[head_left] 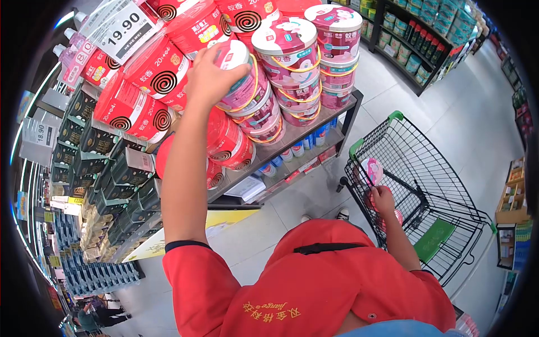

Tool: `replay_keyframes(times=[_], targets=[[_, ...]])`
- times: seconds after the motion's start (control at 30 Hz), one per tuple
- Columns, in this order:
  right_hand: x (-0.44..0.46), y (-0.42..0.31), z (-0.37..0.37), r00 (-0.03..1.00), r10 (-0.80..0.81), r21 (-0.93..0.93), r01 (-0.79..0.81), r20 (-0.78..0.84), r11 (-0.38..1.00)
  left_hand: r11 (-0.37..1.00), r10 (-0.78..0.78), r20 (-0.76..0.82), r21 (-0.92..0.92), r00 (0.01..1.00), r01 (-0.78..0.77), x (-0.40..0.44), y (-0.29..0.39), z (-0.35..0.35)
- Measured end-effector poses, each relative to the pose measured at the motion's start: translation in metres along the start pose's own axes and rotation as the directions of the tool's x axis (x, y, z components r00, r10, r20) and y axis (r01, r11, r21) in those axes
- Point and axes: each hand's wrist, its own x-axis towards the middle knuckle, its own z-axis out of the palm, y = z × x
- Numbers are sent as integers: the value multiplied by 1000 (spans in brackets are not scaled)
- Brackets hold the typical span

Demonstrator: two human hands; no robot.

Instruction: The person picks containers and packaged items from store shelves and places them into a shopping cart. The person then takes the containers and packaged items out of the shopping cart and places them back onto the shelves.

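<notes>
My left hand point(216, 77) is wrapped over the lid of a pink mosquito-coil bucket point(245, 90) with a yellow handle. That bucket tops a stack at the front of the shelf. Right beside it, more pink buckets point(286, 42) stand in stacks with white lids. To the left, red mosquito-coil buckets point(163, 81) are piled up, some tilted. My right hand point(383, 200) is closed at a pink-and-red bucket point(371, 170) by the near-left side of the cart. My fingers and forearm partly cover this bucket, and its exact grip point is hard to see.
A black wire shopping cart point(415, 163) with green corners stands to my right. Dark boxes point(92, 140) are stacked at left. A price sign point(124, 29) reads 19.90. Cans line a lower shelf point(297, 154). Another display rack point(412, 42) stands across the aisle.
</notes>
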Motion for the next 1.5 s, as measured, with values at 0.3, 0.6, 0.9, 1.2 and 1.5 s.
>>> replay_keyframes(times=[0.3,0.6,0.9,1.2,1.5], targets=[[3,-2,4,985,34,465,50,-170,884,465,-75,-275,-860,959,-210,-129,15,-36],[-45,-251,-111,796,-589,924,318,-138,212,-708,108,219,-668,970,230,-218,28,72],[-59,-232,-95,821,-541,719,486,-181,497,-543,25,419,-756,908,364,-228,46,126],[-55,-194,-94,980,-196,917,64,16,393,601,486,-146,-660,862,-450,-211,76,156],[-55,-123,-109,996,-41,806,-37,75,591,538,789,-30,-449,614,-713,-219,151,190]])
